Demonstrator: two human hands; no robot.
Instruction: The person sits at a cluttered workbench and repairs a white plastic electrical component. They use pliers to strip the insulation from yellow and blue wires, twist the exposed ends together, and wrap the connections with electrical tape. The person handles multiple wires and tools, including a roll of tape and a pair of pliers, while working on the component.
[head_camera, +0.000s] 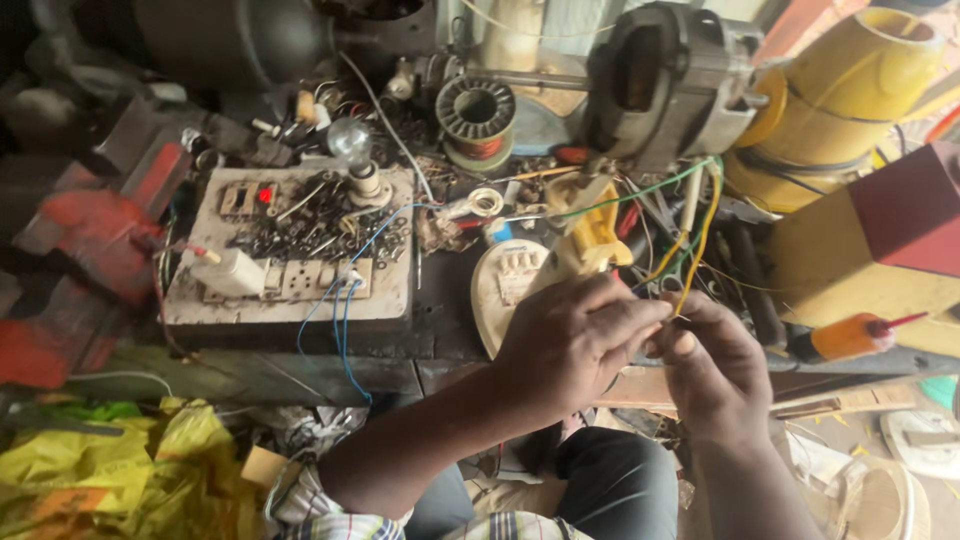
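We sit at a crowded bench (300, 372), and the biggest thing tied to our work is the motor (668, 82) at the far edge, its casing bare and its coloured wires (700, 215) trailing down toward us. The leads are already free of the motor and gathered in front of us, so the stripping or sorting looks partly done; we judge that the joining itself is not finished, since the yellow and green strands hang loose and nothing looks taped or capped.

To the left lies the switch board (290, 250), strewn with small screws and carrying a bulb (349, 140); blue leads drop off its front edge. A white cover (508, 280) lies between the board and our hands.

Our left hand (575, 340) is closed in a pinch around the wire ends, just over the cover. Our right hand (712, 365) is also pinched shut, on the same wires from the other side, the two hands touching at the fingertips.

The wire tips themselves are hidden inside our fingers, so we cannot tell whether they are bare or twisted together. The motor's top is cut off by the frame, and the clutter behind it is too dark to read.
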